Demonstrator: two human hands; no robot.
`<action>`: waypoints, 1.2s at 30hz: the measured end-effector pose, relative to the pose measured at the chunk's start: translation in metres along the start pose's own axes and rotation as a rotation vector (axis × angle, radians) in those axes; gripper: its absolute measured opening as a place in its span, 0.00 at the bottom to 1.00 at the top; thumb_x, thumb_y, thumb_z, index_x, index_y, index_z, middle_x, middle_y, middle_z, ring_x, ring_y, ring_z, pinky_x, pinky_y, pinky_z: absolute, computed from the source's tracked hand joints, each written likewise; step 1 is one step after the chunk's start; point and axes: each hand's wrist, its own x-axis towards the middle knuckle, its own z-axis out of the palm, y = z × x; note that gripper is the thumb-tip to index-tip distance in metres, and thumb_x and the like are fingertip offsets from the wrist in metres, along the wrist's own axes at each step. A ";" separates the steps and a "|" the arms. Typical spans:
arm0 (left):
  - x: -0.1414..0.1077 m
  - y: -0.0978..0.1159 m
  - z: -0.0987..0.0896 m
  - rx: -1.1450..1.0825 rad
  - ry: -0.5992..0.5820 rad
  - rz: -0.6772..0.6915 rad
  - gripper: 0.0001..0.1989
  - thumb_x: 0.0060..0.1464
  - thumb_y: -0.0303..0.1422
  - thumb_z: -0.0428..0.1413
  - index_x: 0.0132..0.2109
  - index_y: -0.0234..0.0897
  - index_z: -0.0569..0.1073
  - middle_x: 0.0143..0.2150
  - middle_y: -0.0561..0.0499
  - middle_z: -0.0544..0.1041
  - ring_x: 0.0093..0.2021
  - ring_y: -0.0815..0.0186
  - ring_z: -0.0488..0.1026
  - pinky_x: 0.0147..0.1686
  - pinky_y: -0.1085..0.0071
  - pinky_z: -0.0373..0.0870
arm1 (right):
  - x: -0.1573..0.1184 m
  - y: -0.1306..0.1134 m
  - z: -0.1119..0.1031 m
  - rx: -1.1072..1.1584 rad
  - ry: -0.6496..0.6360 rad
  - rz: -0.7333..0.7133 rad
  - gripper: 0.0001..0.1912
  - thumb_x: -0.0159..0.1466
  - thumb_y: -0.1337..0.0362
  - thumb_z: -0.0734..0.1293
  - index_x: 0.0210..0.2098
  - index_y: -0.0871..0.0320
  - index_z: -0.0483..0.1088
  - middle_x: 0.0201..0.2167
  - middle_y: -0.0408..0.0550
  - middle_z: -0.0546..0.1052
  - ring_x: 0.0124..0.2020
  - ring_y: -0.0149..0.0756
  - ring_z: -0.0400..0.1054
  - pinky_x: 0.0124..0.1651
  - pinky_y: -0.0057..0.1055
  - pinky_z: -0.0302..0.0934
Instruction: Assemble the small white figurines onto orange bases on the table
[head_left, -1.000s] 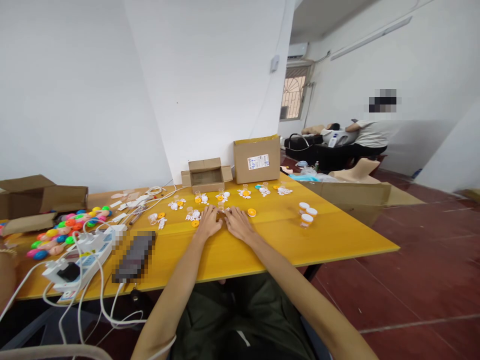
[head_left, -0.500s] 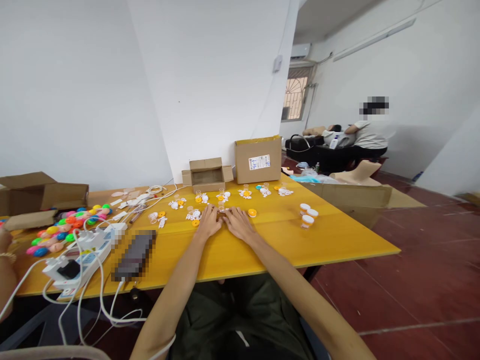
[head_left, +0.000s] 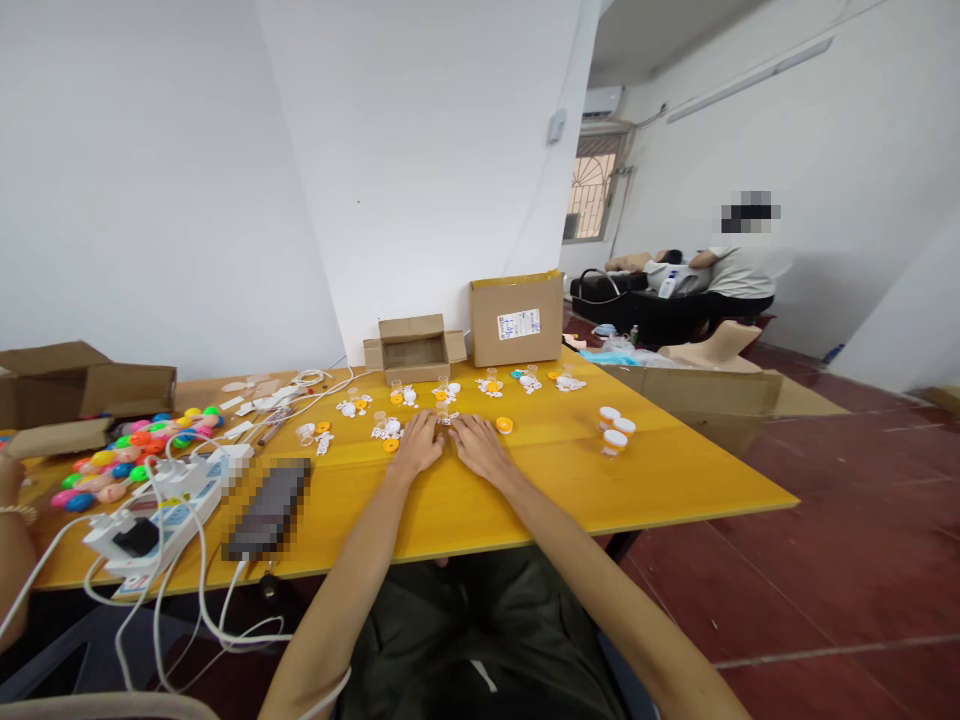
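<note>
My left hand (head_left: 420, 443) rests palm down on the yellow table (head_left: 540, 490), its fingers stretched forward. Beside it lies my right hand (head_left: 480, 445), likewise flat with the fingers apart. Neither holds anything. Between and just beyond the fingertips are small white plastic pieces (head_left: 448, 419) and a small clear cup (head_left: 442, 409). Left of my left hand sits a group of white pieces (head_left: 392, 428) with an orange ring-like part (head_left: 391, 446). An orange round cap (head_left: 504, 425) lies right of my right fingertips.
Several similar part groups spread toward the back, before an open carton (head_left: 416, 362) and a closed carton (head_left: 516, 322). Three white-lidded tubs (head_left: 613, 445) stand right. On the left are a power strip (head_left: 176, 510), cables, a pixelated dark object (head_left: 268, 508) and colourful balls (head_left: 124, 465). Another person's arm (head_left: 15, 540) shows far left.
My right hand has shifted very slightly to the right, so the white pieces between the hands show a little more. My left hand stays in place.
</note>
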 end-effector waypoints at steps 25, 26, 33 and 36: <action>-0.003 0.002 -0.003 -0.047 0.055 0.058 0.16 0.55 0.26 0.54 0.51 0.44 0.71 0.54 0.46 0.66 0.55 0.56 0.69 0.57 0.57 0.67 | -0.005 0.032 -0.014 -0.006 0.022 0.416 0.11 0.69 0.63 0.62 0.45 0.57 0.75 0.49 0.61 0.75 0.52 0.48 0.68 0.43 0.37 0.64; -0.003 0.003 -0.003 -0.051 0.053 0.071 0.16 0.55 0.26 0.54 0.50 0.44 0.71 0.54 0.46 0.66 0.55 0.56 0.69 0.57 0.57 0.67 | -0.004 0.032 -0.011 0.012 0.021 0.392 0.10 0.68 0.63 0.63 0.45 0.57 0.75 0.48 0.60 0.75 0.52 0.48 0.69 0.44 0.36 0.64; -0.004 0.002 -0.005 -0.133 -0.022 0.177 0.22 0.53 0.28 0.56 0.55 0.45 0.68 0.53 0.47 0.68 0.57 0.54 0.67 0.58 0.55 0.66 | 0.007 0.035 0.012 0.389 0.063 0.085 0.13 0.60 0.63 0.72 0.46 0.54 0.74 0.46 0.51 0.77 0.50 0.42 0.72 0.52 0.35 0.65; -0.006 0.004 -0.007 -0.184 -0.057 0.212 0.23 0.52 0.28 0.56 0.56 0.45 0.66 0.53 0.46 0.70 0.57 0.54 0.68 0.58 0.55 0.66 | 0.011 0.035 0.017 0.611 0.074 0.009 0.18 0.58 0.63 0.74 0.47 0.54 0.73 0.47 0.50 0.78 0.49 0.42 0.73 0.52 0.37 0.67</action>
